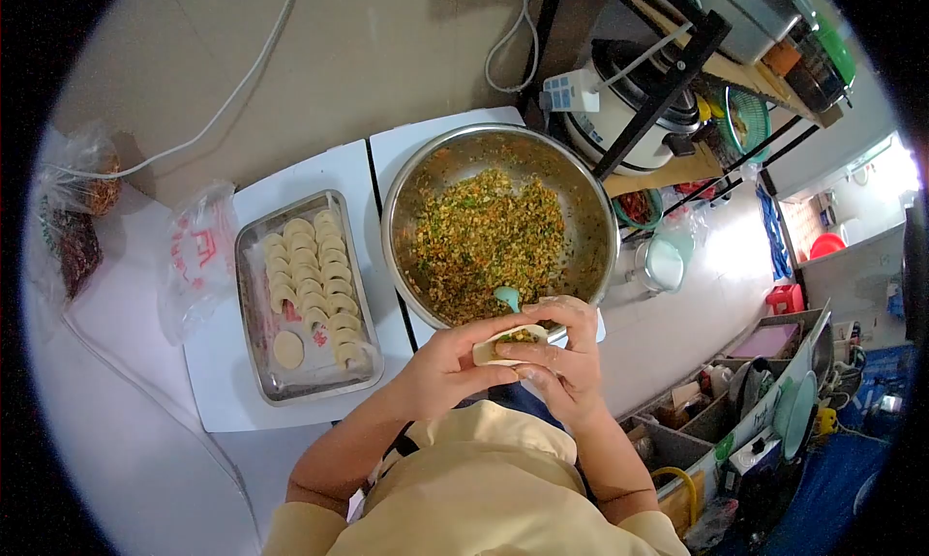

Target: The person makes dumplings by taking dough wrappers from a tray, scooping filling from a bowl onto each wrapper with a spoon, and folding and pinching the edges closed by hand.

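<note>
A round dough wrapper point(495, 351) with chopped filling point(523, 337) on it is held between both hands, partly folded. My left hand point(447, 358) pinches its left side. My right hand point(566, 348) has its fingers curled around the right side, with white flour on them. Just beyond the fingertips is the teal end of a spoon point(506, 297); whether a finger touches it I cannot tell. Behind the hands, a large steel bowl point(395, 203) contains chopped green, orange and pale filling point(489, 241).
Left of the bowl, a metal tray point(254, 362) carries rows of overlapping pale dough pieces point(305, 266) and a single round wrapper point(287, 350). A plastic bag point(200, 256) lies beside it. A shelf with a cooker point(619, 130) stands at back right; bins point(677, 440) line the lower right.
</note>
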